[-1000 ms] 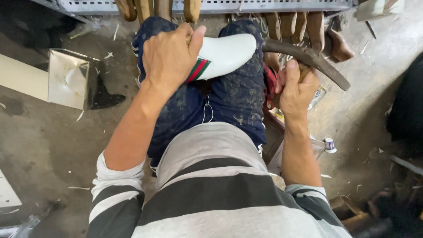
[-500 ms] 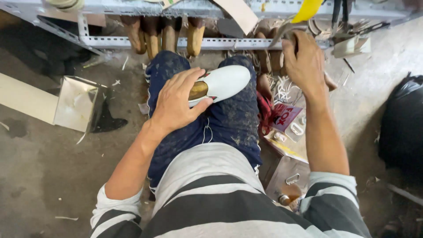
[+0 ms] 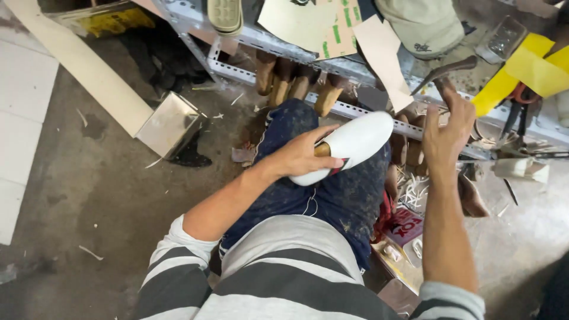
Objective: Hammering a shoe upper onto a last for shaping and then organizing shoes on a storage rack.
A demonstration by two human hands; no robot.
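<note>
Grip: left hand (image 3: pixel 302 155) closed over the near end of a white shoe (image 3: pixel 354 144), pinning it on the lap, toe pointing far right. Right hand (image 3: pixel 446 131) raised, fingers loosely spread, at the handle of a dark tool (image 3: pixel 443 72) on the metal shelf (image 3: pixel 355 109); whether it has hold, cannot tell. Progress, judged: shoe steadied and ready, tool not yet brought to it. Nearby: wooden blocks (image 3: pixel 294 83) under the shelf, cardboard pieces (image 3: pixel 308 24), yellow paper (image 3: pixel 521 71).

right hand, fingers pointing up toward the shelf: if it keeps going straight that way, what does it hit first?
Probably the dark-handled tool lying on the metal shelf. The right hand has its fingertips just below the tool's handle end. Depth is unclear, so the shelf edge could come first.
</note>
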